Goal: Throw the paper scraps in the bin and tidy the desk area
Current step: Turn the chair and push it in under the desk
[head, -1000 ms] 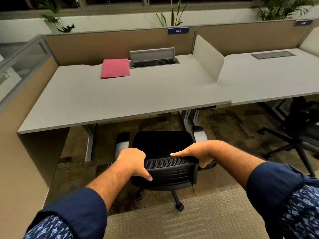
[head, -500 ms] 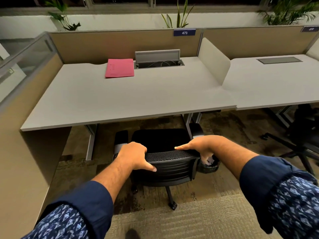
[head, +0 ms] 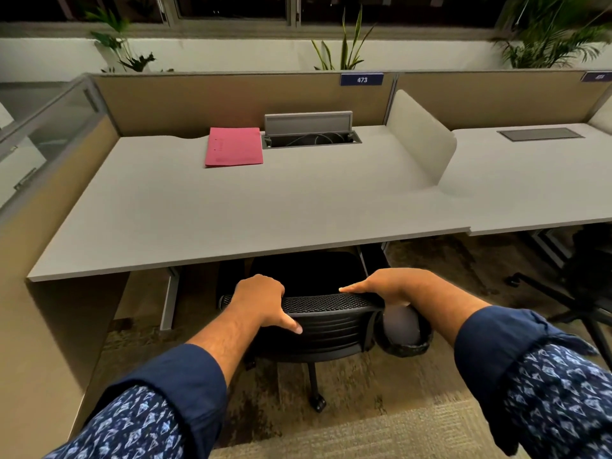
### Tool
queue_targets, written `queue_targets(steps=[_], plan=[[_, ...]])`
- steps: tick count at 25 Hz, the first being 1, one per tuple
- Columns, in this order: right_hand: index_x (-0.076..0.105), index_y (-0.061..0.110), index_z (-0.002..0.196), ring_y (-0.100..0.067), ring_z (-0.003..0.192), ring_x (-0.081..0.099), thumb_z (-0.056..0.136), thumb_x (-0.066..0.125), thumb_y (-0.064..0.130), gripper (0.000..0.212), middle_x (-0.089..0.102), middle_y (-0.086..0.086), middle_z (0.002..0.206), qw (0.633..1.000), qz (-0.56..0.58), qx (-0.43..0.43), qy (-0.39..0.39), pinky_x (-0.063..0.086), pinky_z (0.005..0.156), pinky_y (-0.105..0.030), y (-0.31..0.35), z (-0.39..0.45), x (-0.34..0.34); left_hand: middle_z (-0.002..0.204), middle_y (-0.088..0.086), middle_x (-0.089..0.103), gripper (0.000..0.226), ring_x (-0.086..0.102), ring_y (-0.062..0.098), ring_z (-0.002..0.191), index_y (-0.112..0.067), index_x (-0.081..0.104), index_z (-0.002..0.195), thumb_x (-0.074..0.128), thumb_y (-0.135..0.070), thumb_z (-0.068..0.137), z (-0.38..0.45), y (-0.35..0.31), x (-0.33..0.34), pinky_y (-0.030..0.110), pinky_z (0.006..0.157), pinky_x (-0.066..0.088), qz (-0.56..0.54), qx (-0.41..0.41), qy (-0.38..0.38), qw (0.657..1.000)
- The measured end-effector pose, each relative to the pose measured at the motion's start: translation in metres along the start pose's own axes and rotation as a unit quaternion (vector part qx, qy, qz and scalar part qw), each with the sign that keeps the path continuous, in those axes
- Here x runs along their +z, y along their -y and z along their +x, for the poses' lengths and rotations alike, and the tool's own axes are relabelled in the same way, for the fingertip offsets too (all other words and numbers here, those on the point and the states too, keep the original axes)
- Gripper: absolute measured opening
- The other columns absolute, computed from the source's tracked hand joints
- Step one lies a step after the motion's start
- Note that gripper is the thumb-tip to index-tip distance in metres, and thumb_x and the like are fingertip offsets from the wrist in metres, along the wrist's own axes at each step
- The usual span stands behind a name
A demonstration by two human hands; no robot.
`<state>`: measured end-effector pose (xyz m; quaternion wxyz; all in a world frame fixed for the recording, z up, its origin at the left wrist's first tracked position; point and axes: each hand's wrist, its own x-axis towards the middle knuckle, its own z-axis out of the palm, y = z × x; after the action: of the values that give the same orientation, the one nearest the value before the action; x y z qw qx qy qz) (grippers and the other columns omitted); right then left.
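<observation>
Down low, left hand [head: 261,299] clamped over the top edge of the black mesh-backed office chair [head: 326,321], fingers curled over the far side, thumb pressed flat on the near face. Right hand [head: 392,286] gripping the same edge at its right corner, fingers laid flat along the mesh. Both wrists out of dark blue cuffed sleeves [head: 185,382] with a pale printed lining. Just right of the chair, under the right wrist, a small round black bin [head: 405,339] lined with a dark bag, standing on the mottled brown carpet [head: 430,266]. Chair seat tucked partly beneath the long pale grey desk [head: 231,213]. On the desk's far side, a flat pink paper folder [head: 233,146] lying just beside an open grey cable hatch [head: 311,134]. Behind that, a tan partition carrying a blue plate numbered 473 [head: 362,79]. Beyond, a white ledge with green potted plants [head: 344,48] under dark windows.
</observation>
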<state>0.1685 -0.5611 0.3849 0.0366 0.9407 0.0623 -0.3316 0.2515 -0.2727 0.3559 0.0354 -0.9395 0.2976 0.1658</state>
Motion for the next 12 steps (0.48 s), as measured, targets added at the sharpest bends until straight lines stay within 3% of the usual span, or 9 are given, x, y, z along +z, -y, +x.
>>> queue_targets(steps=[4, 8, 12], plan=[[0.02, 0.061, 0.158, -0.034, 0.127, 0.059, 0.076, 0.082, -0.003, 0.122, 0.057, -0.006, 0.142, 1.0, -0.008, 0.018, 0.015, 0.048, 0.092, -0.041, -0.009, 0.02, -0.016, 0.092, -0.012, 0.069, 0.103, 0.066, 0.016, 0.09, -0.03, 0.071, 0.104, 0.059, -0.104, 0.033, 0.02, 0.009, -0.008, 0.034, 0.069, 0.051, 0.007, 0.004, 0.003, 1.0], [0.026, 0.054, 0.161, -0.033, 0.131, 0.057, 0.074, 0.085, 0.001, 0.117, 0.057, -0.007, 0.143, 0.999, -0.018, 0.031, 0.024, 0.049, 0.104, -0.045, -0.019, 0.038, -0.032, 0.087, -0.013, 0.068, 0.101, 0.065, 0.014, 0.087, -0.03, 0.071, 0.099, 0.057, -0.105, 0.032, 0.037, 0.014, -0.011, 0.033, 0.067, 0.049, -0.004, -0.005, -0.016, 1.0], [0.029, 0.048, 0.162, -0.033, 0.133, 0.056, 0.075, 0.083, 0.002, 0.112, 0.056, -0.007, 0.146, 0.999, -0.016, 0.037, 0.009, 0.049, 0.106, -0.047, -0.031, 0.051, -0.038, 0.097, -0.013, 0.072, 0.108, 0.066, 0.016, 0.097, -0.031, 0.074, 0.108, 0.055, -0.106, 0.032, 0.048, 0.017, -0.014, 0.035, 0.074, 0.051, -0.017, -0.024, -0.031, 0.999]])
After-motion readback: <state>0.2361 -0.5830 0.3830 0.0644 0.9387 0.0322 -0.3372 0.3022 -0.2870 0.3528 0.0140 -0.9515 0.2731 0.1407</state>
